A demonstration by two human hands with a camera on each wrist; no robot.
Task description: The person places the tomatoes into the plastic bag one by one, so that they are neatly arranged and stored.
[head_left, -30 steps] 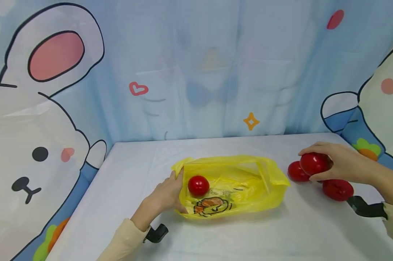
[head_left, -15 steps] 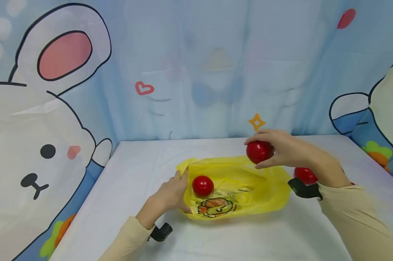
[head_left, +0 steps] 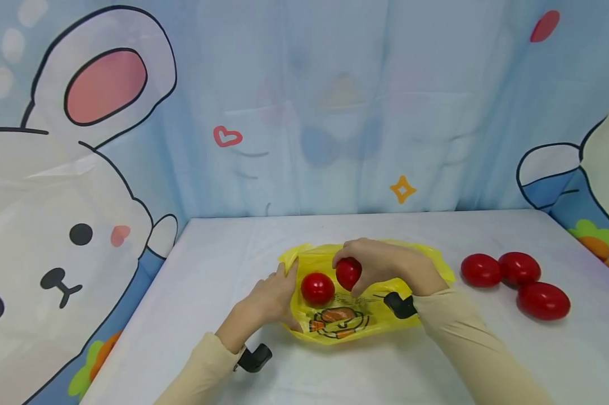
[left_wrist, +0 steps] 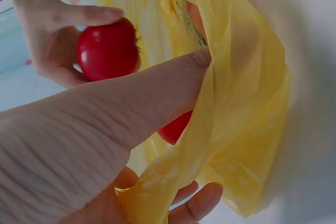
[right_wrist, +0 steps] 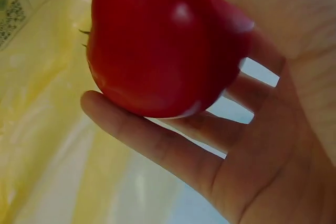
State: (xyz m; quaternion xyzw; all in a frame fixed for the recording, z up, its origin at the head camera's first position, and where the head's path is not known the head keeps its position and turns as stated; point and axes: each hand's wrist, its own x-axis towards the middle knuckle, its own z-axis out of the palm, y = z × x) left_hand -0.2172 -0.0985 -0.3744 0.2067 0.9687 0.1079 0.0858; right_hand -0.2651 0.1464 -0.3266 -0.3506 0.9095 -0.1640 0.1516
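Observation:
A yellow plastic bag (head_left: 410,253) lies with its mouth spread, a red tomato (head_left: 317,289) inside at its left. My left hand (head_left: 271,298) grips the bag's left edge; in the left wrist view the thumb lies inside and the fingers outside the yellow film (left_wrist: 247,103). Over the bag, just right of that tomato, my right hand (head_left: 380,263) holds a second red tomato (head_left: 348,273). The right wrist view shows this tomato (right_wrist: 163,45) between thumb and fingers, with the bag (right_wrist: 47,103) beyond it.
Three red tomatoes, at the left (head_left: 481,270), back (head_left: 519,268) and front right (head_left: 544,301), sit close together on the white table (head_left: 223,242), right of the bag. A printed curtain (head_left: 284,84) hangs behind the table.
The right hand has lifted a tomato from the group at the right and carried it left over the bag, now lower. The left hand still holds the bag's edge. The view has shifted slightly.

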